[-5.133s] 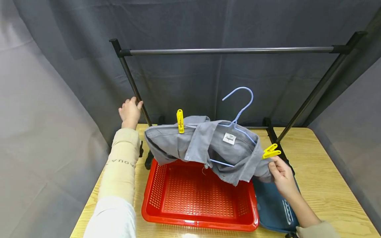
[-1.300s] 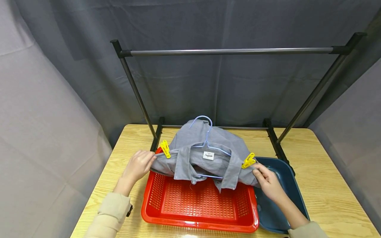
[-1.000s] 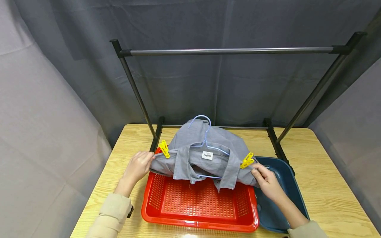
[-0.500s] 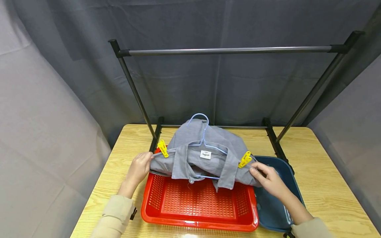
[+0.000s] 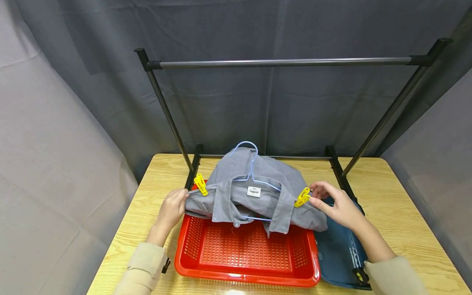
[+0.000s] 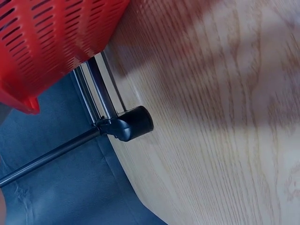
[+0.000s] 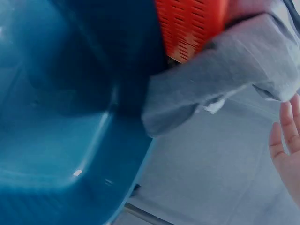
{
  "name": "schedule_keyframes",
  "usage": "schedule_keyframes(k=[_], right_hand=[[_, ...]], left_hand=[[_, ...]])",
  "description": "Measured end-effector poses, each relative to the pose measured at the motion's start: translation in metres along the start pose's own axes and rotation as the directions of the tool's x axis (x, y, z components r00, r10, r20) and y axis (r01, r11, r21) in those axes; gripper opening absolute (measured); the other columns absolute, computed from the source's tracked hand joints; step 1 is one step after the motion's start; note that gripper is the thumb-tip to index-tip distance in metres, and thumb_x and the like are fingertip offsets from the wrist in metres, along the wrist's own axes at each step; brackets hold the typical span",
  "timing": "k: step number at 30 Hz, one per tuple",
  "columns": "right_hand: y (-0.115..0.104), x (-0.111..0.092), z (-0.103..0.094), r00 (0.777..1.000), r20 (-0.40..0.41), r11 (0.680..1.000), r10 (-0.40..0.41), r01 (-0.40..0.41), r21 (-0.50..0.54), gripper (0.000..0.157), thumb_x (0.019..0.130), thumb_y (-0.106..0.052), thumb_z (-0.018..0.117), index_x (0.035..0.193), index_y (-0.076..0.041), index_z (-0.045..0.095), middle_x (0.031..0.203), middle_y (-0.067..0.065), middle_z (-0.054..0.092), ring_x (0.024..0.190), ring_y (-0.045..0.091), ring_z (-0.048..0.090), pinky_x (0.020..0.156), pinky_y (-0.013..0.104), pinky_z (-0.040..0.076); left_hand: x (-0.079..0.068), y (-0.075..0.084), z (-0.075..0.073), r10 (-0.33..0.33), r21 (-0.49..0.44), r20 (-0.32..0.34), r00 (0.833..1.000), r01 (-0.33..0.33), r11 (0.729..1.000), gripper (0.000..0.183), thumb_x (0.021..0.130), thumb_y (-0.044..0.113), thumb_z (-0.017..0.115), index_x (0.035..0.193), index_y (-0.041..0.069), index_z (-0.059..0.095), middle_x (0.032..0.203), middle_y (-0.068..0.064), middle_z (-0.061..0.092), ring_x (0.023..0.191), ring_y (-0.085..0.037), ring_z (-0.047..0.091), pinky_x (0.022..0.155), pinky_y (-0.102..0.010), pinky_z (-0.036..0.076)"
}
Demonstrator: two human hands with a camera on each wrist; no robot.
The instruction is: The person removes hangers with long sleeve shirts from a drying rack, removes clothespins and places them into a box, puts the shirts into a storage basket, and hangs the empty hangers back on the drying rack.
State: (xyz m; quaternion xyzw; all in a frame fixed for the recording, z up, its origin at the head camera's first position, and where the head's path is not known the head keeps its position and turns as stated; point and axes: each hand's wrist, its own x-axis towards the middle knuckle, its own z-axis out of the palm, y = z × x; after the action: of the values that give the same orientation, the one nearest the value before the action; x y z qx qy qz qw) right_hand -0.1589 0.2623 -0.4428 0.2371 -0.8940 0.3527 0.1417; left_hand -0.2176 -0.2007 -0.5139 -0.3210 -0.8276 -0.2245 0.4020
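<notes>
A grey collared shirt [image 5: 273, 170] lies on a light blue hanger [image 5: 252, 168], its hook upward, over the back of a red basket. Yellow clothespins sit on the shoulders, one left [image 5: 200, 184] and one right [image 5: 302, 197]. My left hand [image 5: 172, 207] pinches the left shoulder end of the shirt. Beside the right clothespin is my right hand [image 5: 339, 207], thumb and fingers apart around its outer end; whether they touch it, I cannot tell. In the right wrist view, the fingers [image 7: 288, 129] are extended by the hanging grey cloth [image 7: 211, 75]. The left wrist view hardly shows the left hand.
Beneath the shirt is the red perforated basket [image 5: 239, 276], with a dark blue basin [image 5: 332, 266] to its right. A clothes rack stands behind on the wooden table [image 5: 409, 221], its metal rail [image 5: 280, 62] high above. Grey curtains [image 5: 221, 106] enclose the back and sides.
The shirt on its hanger has come down and left onto the basket. My left hand moved from the rack post to the shirt's shoulder. My right hand let go of the cloth, rising beside the clothespin.
</notes>
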Motion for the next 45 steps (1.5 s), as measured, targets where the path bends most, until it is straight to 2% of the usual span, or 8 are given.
schedule_keyframes(k=[4,8,13,19,25,30,34,45], right_hand=[[-0.004,0.009,-0.004,0.998,0.036,0.999,-0.044,0.045,-0.027,0.033,0.077,-0.008,0.070,0.107,-0.008,0.056,0.085,-0.009,0.057,0.074,0.006,0.052,0.070,0.019,0.046],[-0.004,0.014,-0.003,0.996,0.074,0.997,-0.058,0.061,-0.045,0.032,0.079,-0.013,0.070,0.108,-0.007,0.057,0.086,-0.009,0.056,0.075,0.009,0.051,0.070,0.022,0.047],[0.000,0.014,0.001,0.994,0.083,0.996,-0.068,0.072,-0.043,0.032,0.078,-0.012,0.070,0.107,-0.007,0.057,0.086,-0.009,0.055,0.074,0.006,0.050,0.066,0.022,0.047],[0.002,0.013,0.004,0.989,0.076,0.988,-0.126,0.132,-0.085,0.028,0.076,-0.013,0.072,0.100,-0.014,0.059,0.086,-0.009,0.055,0.073,0.007,0.050,0.062,0.023,0.047],[0.003,0.015,0.004,0.979,0.059,0.970,-0.197,0.204,-0.130,0.026,0.072,-0.015,0.074,0.092,-0.018,0.058,0.074,-0.008,0.048,0.066,0.008,0.044,0.057,0.022,0.037],[0.002,0.016,0.005,0.969,0.056,0.963,-0.239,0.244,-0.115,0.021,0.075,-0.016,0.072,0.086,-0.019,0.055,0.069,-0.013,0.040,0.061,0.005,0.039,0.057,0.020,0.032],[0.002,0.016,0.007,0.970,0.047,0.966,-0.238,0.242,-0.095,0.020,0.077,-0.014,0.070,0.084,-0.020,0.053,0.070,-0.015,0.037,0.060,0.006,0.039,0.058,0.021,0.031],[-0.002,0.016,0.008,0.980,-0.003,0.976,-0.197,0.196,-0.097,0.017,0.078,-0.010,0.068,0.082,-0.021,0.055,0.073,-0.014,0.046,0.067,0.002,0.041,0.059,0.019,0.033]], left_hand=[[-0.001,0.000,0.000,-0.004,0.001,-0.002,1.000,0.004,1.000,0.041,0.100,0.027,0.034,0.084,-0.003,0.057,0.074,-0.015,0.061,0.065,-0.032,0.058,0.062,-0.044,0.048],[-0.001,-0.001,0.000,-0.008,-0.001,-0.003,1.000,0.008,1.000,0.041,0.100,0.028,0.034,0.084,-0.003,0.057,0.074,-0.014,0.061,0.065,-0.032,0.058,0.063,-0.044,0.048],[-0.001,0.000,0.000,-0.017,0.000,0.007,1.000,0.017,1.000,0.042,0.100,0.029,0.034,0.084,-0.002,0.058,0.075,-0.014,0.062,0.067,-0.032,0.059,0.065,-0.044,0.047],[-0.002,0.000,-0.001,-0.028,0.006,0.012,1.000,0.027,1.000,0.043,0.100,0.029,0.033,0.085,-0.002,0.058,0.076,-0.014,0.062,0.067,-0.032,0.059,0.065,-0.044,0.048],[-0.002,0.000,-0.001,-0.027,0.008,0.015,1.000,0.026,1.000,0.043,0.100,0.030,0.033,0.085,-0.002,0.058,0.076,-0.015,0.062,0.067,-0.032,0.059,0.066,-0.044,0.047],[-0.001,0.001,0.000,-0.026,0.005,0.019,0.999,0.026,1.000,0.042,0.100,0.030,0.033,0.083,-0.001,0.057,0.074,-0.013,0.061,0.065,-0.031,0.058,0.064,-0.042,0.046],[0.000,0.001,-0.001,-0.026,0.006,0.021,0.999,0.026,1.000,0.042,0.100,0.030,0.033,0.082,0.000,0.056,0.073,-0.012,0.060,0.064,-0.030,0.057,0.064,-0.042,0.046],[0.002,0.000,-0.002,-0.003,0.066,0.026,1.000,0.001,0.998,0.041,0.100,0.028,0.033,0.083,0.000,0.058,0.071,-0.011,0.060,0.063,-0.028,0.057,0.061,-0.040,0.044]])
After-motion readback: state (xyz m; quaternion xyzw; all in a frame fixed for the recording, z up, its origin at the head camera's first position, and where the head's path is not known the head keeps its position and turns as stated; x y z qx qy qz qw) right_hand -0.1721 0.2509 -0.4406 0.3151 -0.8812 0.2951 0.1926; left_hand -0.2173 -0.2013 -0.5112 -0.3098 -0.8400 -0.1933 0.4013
